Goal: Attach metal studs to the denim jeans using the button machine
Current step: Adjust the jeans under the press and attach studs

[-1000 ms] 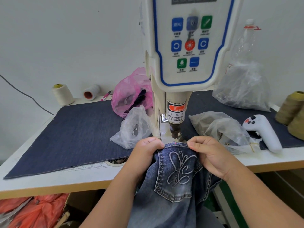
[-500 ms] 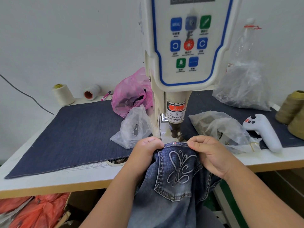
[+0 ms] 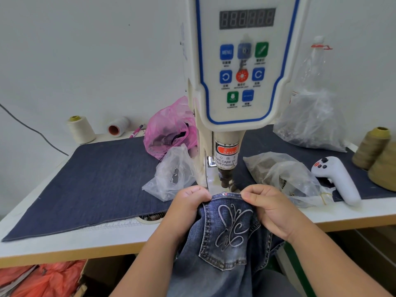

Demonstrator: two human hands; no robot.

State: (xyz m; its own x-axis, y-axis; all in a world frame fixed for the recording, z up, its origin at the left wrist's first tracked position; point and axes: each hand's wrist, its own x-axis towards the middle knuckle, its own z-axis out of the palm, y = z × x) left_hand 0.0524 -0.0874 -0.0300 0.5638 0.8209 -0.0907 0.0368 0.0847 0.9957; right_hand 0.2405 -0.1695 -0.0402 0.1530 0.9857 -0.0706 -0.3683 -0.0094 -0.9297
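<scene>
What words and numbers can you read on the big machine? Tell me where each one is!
"MENU": on the top left blue button of the machine's panel.
"WARNING", partly blurred: on the red sticker above the press head.
"TAKE CARE OF YOUR FINGER", first letters hidden: on the white label under that sticker.
Display: unlit, shows no number.
Small captions under the other buttons, and the Chinese characters on the stickers: too blurred to read.

Four thread cones [image 3: 81, 129], four plastic bags [image 3: 171, 174].
</scene>
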